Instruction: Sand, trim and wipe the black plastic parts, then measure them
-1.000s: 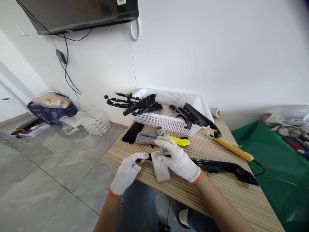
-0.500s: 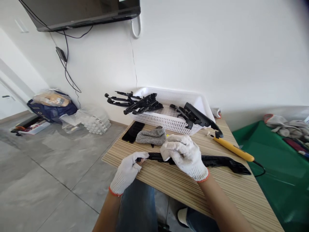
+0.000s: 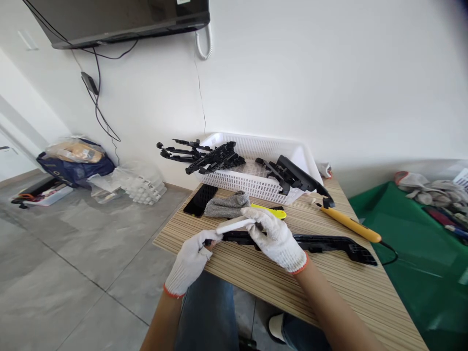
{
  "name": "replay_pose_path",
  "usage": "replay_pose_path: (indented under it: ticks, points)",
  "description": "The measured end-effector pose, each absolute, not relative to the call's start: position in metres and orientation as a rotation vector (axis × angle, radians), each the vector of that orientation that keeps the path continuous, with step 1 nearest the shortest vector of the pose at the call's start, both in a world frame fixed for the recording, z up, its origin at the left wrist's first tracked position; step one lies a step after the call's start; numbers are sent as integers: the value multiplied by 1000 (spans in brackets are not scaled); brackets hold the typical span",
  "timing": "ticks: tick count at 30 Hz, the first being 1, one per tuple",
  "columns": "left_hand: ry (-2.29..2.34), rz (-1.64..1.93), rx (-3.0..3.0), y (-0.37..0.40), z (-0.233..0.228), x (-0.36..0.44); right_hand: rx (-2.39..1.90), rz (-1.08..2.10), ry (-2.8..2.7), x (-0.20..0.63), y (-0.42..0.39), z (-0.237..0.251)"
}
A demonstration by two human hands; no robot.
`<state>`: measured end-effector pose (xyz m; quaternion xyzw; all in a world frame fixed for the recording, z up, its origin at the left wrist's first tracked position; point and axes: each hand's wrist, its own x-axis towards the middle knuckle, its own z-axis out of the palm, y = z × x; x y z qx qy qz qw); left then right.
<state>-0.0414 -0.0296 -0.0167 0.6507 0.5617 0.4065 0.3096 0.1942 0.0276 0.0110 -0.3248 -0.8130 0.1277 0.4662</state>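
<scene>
A long black plastic trim piece (image 3: 329,243) lies along the front of the table. My left hand (image 3: 190,261), in a white knit glove, is closed on its left end. Above the trim piece, my right hand (image 3: 276,239), gloved the same way, pinches a flat white sponge-like block (image 3: 234,224). The block's left end sits close to my left fingertips; whether it touches them I cannot tell. Behind the hands lie a folded grey cloth (image 3: 224,205) and a bright yellow handle (image 3: 276,212), partly hidden by the cloth and my right glove.
A white plastic basket (image 3: 241,184) at the back holds several black plastic parts (image 3: 219,157), some jutting over its rim. A black phone (image 3: 200,200) lies left of the cloth. A yellow corded tool (image 3: 353,225) rests at right. Green sheeting (image 3: 398,243) stands beside the table (image 3: 351,292).
My right hand has moved slightly left, and the white block now lies flatter, pointing toward my left hand. The yellow handle shows more. My left hand keeps its hold.
</scene>
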Motion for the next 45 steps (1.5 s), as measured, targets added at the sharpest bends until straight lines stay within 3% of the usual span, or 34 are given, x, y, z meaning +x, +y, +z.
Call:
replay_pose_path:
  ticks: [6,13,18,23,32,37,42,45]
  points:
    - [1451,1098,1696,-31,-18,-41,-867,279,-1882,206,24,21]
    - [1432,1117,1681,-32,-16,-40,-984,528,-2073,214,26,21]
    - [1416,1130,1658,-32,-20,-42,-1176,352,-2103,206,28,16]
    - [1404,1122,1697,-31,-21,-42,-1028,271,-2161,188,24,4]
    - [1405,1121,1703,-31,-22,-43,-1228,518,-1812,183,23,3]
    - [1451,1056,1715,-31,-22,-44,-1082,700,-2075,185,25,9]
    - [1408,1109,1700,-31,-26,-45,-1287,614,-1759,196,32,10]
    - [1398,1101,1716,-31,-28,-46,-1144,794,-1933,202,34,8]
